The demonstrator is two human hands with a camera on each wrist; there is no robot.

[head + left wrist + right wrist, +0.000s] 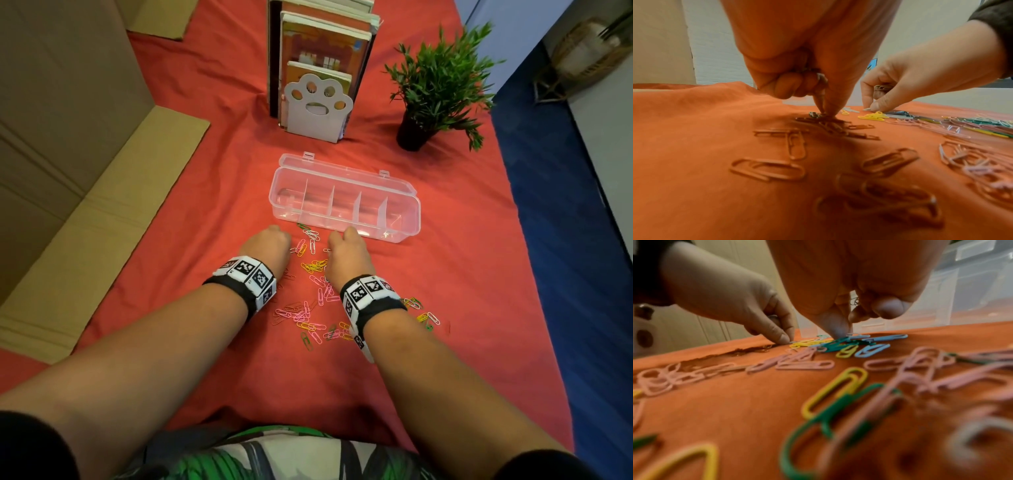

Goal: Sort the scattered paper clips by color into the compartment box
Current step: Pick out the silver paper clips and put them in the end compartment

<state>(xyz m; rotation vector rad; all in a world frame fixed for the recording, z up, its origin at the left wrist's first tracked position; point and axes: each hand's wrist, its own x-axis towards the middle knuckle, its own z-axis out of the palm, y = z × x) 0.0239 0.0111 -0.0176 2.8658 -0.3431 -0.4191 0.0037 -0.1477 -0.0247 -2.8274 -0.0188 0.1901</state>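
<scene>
Head view: clear compartment box (344, 197) lay open, its compartments bare. Left hand (269, 248) and right hand (346, 255) each pinched paper clips (313, 305) scattered on red cloth (445, 274) before it.

From the head view the fingertips of the left hand (269, 248) and right hand (346, 255) are hidden behind the knuckles, several paper clips (317, 310) lie concealed under the right wrist, the nearest clips blur in both wrist views, and the books (322, 41) are cut off at the top edge.
</scene>
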